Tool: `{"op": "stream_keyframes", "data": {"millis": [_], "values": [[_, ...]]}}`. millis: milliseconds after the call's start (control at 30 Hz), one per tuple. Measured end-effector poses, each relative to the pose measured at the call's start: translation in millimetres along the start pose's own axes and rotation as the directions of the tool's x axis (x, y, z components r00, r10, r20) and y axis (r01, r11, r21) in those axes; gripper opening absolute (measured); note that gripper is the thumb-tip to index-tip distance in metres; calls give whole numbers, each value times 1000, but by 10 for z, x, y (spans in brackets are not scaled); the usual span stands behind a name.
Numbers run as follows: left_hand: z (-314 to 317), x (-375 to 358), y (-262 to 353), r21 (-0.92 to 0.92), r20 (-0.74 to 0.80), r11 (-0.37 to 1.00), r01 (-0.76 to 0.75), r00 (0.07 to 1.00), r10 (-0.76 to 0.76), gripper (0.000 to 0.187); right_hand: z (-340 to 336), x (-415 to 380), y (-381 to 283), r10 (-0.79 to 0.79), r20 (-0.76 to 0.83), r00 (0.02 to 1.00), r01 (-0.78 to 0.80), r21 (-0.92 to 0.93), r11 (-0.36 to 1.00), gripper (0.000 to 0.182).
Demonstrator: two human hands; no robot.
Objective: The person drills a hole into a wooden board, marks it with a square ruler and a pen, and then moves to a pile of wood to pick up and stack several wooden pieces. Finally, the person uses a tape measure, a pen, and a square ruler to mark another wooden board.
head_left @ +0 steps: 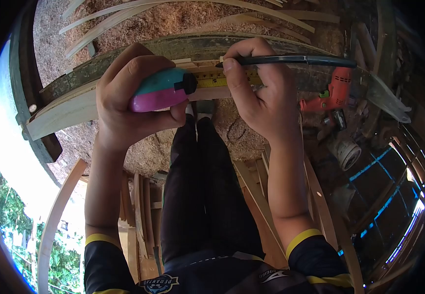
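A teal and pink tape measure [159,90] is gripped in my left hand [133,93], fingers over its top and thumb beneath. Its yellow blade [211,80] runs out to the right along a pale wooden strip [68,110], and its far part passes behind my right hand [264,88]. Between the thumb and fingers of that hand is a dark pen [295,60]. The pen lies nearly level, its tip pointing left, just above the blade at the wood's edge.
A weathered beam [173,49] crosses behind the strip. Thin curved wood strips [119,19] lie on shavings beyond it. At the right are an orange power drill [337,90], a plastic bag [386,98] and a whitish container [347,153]. More boards [141,210] lie beside my legs.
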State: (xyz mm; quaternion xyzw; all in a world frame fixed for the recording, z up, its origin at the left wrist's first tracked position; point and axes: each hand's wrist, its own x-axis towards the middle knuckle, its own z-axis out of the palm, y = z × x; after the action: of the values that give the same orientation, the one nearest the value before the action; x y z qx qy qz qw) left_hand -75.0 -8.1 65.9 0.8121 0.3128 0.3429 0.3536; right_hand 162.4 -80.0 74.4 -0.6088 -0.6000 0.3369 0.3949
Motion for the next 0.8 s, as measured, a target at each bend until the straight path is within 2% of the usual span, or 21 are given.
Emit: {"op": "stream_keyframes", "data": {"millis": [233,333,400,800], "values": [[2,-1,18,-11,-3,1000,15,1000,-15,46,55,0,18,-13,2,1000,13,51,999,7],[1,-2,17,0,-3,1000,16,1000,-16,45,54,-20,55,-49,-5,999,49,-2,999,15],[8,6,16,-12,-9,1000,13,1000,-13,46,51,-23,36,15,-11,1000,-15,27,1000,6],[4,8,8,-15,-4,1000,-1,1000,1,45,82,-42,80,29,-23,999,-28,22,999,7]]}}
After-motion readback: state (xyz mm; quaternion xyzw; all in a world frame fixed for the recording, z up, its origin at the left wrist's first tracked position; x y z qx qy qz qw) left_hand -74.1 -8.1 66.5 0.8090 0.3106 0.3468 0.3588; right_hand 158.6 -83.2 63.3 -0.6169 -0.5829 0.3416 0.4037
